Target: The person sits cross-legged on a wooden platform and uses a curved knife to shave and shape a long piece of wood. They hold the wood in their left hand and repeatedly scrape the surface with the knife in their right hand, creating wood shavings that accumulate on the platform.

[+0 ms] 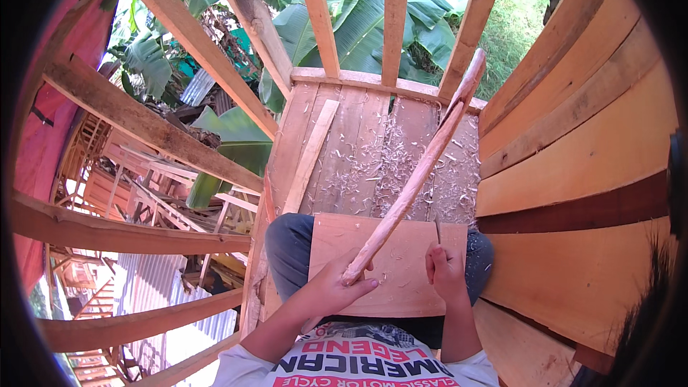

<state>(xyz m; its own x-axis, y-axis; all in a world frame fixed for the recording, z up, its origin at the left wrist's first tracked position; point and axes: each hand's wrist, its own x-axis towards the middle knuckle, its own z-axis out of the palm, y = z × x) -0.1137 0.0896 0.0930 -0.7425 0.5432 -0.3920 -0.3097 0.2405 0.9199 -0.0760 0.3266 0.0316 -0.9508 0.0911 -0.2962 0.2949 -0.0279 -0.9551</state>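
Note:
A long, carved wooden stick (408, 190) slants from my lap up toward the far railing, its far part split or bent near the tip. Around its near end my left hand (338, 283) is closed. My right hand (446, 272) is shut on a knife (438, 229), whose thin blade points away from me, to the right of the stick and apart from it. Across my thighs lies a flat wooden board (401, 265) with a few shavings on it. The knife's handle is hidden in my fist.
Curly wood shavings (390, 154) litter the plank floor (347, 136). A loose wooden slat (312, 154) lies at the left of it. Wooden railing bars (395, 21) stand ahead and at the left, and a plank wall (573, 165) closes the right side. Banana leaves (351, 21) grow outside.

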